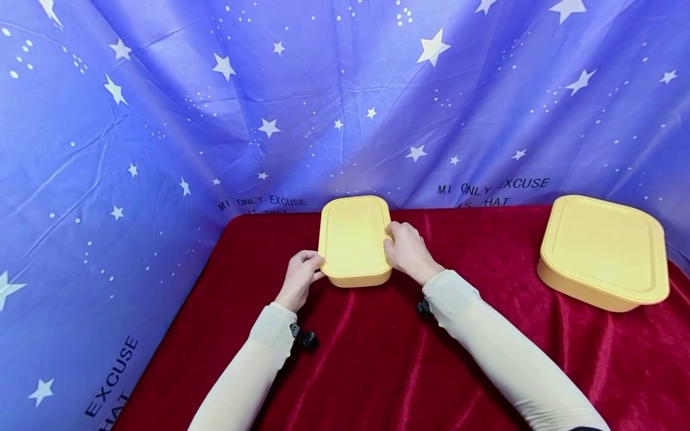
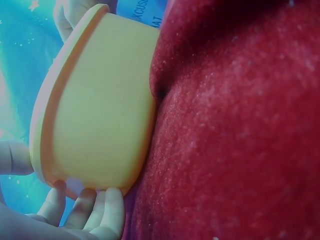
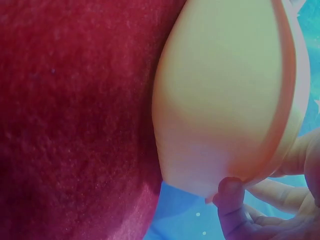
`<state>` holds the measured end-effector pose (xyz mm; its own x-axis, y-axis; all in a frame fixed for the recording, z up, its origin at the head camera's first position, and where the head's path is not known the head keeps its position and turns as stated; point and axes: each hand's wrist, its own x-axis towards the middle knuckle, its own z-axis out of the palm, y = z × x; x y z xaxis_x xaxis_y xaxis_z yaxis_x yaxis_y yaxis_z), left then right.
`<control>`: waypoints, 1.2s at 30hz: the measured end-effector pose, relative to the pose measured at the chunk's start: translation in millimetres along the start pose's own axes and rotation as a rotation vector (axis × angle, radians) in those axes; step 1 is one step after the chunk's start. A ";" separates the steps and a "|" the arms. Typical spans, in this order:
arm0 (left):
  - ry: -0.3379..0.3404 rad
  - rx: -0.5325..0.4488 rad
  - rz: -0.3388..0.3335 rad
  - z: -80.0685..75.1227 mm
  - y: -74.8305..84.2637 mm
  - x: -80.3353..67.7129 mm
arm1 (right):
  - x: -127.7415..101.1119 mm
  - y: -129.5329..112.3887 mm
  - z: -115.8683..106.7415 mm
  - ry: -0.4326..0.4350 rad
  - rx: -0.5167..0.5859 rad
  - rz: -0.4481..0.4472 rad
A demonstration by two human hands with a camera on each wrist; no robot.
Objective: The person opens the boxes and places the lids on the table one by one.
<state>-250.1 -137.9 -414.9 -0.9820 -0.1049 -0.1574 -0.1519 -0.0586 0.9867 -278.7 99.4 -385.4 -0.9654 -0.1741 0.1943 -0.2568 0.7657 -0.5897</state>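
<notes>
A small yellow lidded box [image 1: 354, 240] stands on the red velvet cloth [image 1: 377, 353] near the back middle. My left hand [image 1: 299, 276] grips its left front corner, fingers curled under the rim and thumb on the lid edge. My right hand [image 1: 408, 248] grips the right side. In the left wrist view the small yellow lidded box [image 2: 97, 105] fills the left half, with my fingers [image 2: 102, 212] under its wall. In the right wrist view the small yellow lidded box [image 3: 225, 95] has my thumb [image 3: 232, 205] pressed on its rim.
A larger yellow lidded box [image 1: 604, 251] sits on the cloth at the right. A blue star-printed curtain [image 1: 162, 120] hangs close behind and along the left. The cloth's left edge [image 1: 178, 305] drops off beside my left forearm.
</notes>
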 end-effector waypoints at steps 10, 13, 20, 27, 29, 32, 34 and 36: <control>0.023 -0.015 0.013 -1.9 -2.6 3.5 | 0.8 -3.2 2.6 -0.003 -0.001 0.002; 0.034 -0.013 0.009 -1.7 -2.5 4.3 | 1.0 -3.8 2.9 -0.011 0.003 0.008; 0.047 0.005 0.026 -1.2 -3.0 2.7 | 1.2 -2.5 3.0 -0.016 0.010 0.013; 0.070 0.056 0.045 -0.1 -4.0 3.5 | 0.3 -1.7 3.6 -0.009 0.053 0.029; 0.077 0.058 0.044 -0.2 -3.5 3.6 | -0.2 -2.0 3.6 -0.005 0.064 0.037; 0.092 0.066 0.048 -0.3 -2.2 4.3 | -0.8 -1.8 3.3 -0.001 0.083 0.057; 0.102 0.075 0.051 -0.1 -0.6 4.5 | -1.5 -1.0 3.1 -0.005 0.100 0.074; 0.108 0.087 0.051 0.3 0.7 4.7 | -2.4 0.3 3.0 -0.015 0.114 0.091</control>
<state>-254.9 -138.1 -415.0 -0.9715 -0.2125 -0.1056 -0.1156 0.0351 0.9927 -276.5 98.2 -388.4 -0.9853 -0.1170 0.1241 -0.1704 0.7040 -0.6895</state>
